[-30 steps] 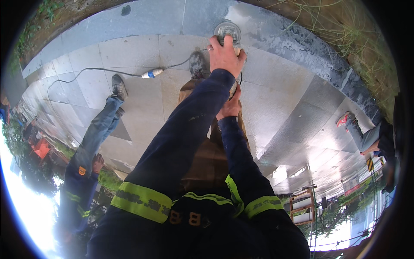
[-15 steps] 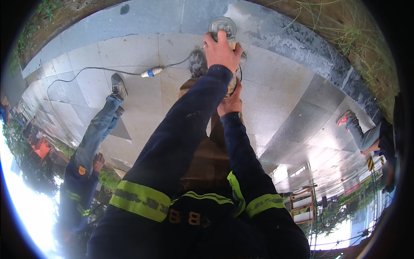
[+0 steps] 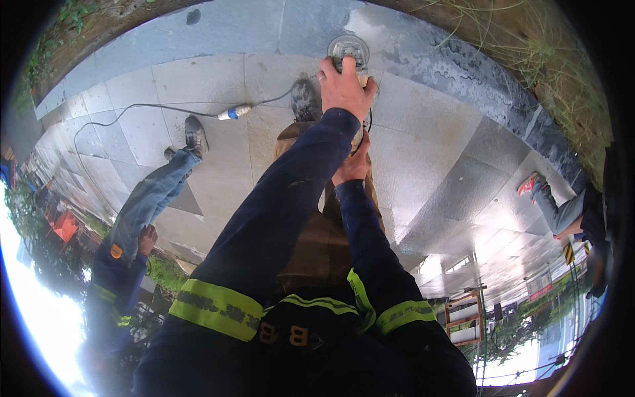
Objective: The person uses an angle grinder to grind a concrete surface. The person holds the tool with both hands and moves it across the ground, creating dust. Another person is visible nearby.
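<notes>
My left hand (image 3: 348,91) is wrapped over the front of an angle grinder (image 3: 348,49), close behind its round, grey disc end. The disc end is over the blue-grey stone border (image 3: 231,30), near its joint with the paler paving; whether it touches is hard to tell. Behind and below, my right hand (image 3: 353,164) grips the rear of the grinder's body, partly hidden under my left forearm. Most of the grinder's body is covered by my hands. My dusty dark shoe (image 3: 304,99) stands just left of the grinder.
A dark cable (image 3: 152,104) with a blue-and-white connector (image 3: 234,112) lies across the paving (image 3: 423,145) on the left. One person in jeans (image 3: 142,198) stands at left; another person's leg (image 3: 552,205) shows at right. Soil and grass (image 3: 542,59) border the stone.
The grinder and both my hands have shifted slightly to the right and a little nearer. The person at left has moved a foot, and their hand has shifted.
</notes>
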{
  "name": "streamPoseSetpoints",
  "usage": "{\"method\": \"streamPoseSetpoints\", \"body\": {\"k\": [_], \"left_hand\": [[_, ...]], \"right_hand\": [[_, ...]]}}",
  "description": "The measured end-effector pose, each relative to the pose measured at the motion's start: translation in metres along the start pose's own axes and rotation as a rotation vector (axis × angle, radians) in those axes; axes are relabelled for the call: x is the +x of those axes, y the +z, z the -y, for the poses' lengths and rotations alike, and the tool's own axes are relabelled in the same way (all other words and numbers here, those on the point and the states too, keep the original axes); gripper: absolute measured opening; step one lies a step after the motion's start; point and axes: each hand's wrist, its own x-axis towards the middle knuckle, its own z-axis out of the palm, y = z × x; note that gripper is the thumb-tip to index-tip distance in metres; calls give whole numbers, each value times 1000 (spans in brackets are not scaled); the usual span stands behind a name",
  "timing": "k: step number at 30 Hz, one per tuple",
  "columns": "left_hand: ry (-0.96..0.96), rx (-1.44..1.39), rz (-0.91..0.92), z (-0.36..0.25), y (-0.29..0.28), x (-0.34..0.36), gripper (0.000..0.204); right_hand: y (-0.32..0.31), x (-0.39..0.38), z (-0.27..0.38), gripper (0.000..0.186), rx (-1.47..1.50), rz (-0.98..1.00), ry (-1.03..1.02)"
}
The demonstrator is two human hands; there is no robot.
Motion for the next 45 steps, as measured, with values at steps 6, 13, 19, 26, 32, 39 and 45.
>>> {"method": "streamPoseSetpoints", "body": {"k": [6, 13, 19, 26, 32, 39, 45], "left_hand": [[15, -56, -104, -4, 1, 9, 54], [-74, 35, 69, -5, -3, 3, 53], [6, -39, -47, -7, 0, 13, 53], [-12, -10, -50, -8, -2, 17, 54], [31, -11, 26, -10, 0, 15, 53], [-18, -38, -65, -13, 4, 19, 53], [-79, -31, 62, -14, 1, 13, 53]], "right_hand": [[-5, 9, 5, 90, -33, 72, -12], [-3, 2, 4, 85, 11, 20, -3], [-8, 13, 14, 86, -21, 84, 67], [-10, 11, 22, 86, -24, 84, 39], [-13, 9, 21, 84, -35, 71, 116], [-15, 21, 17, 84, 43, 39, -87], [-14, 13, 11, 81, -37, 50, 59]]}}
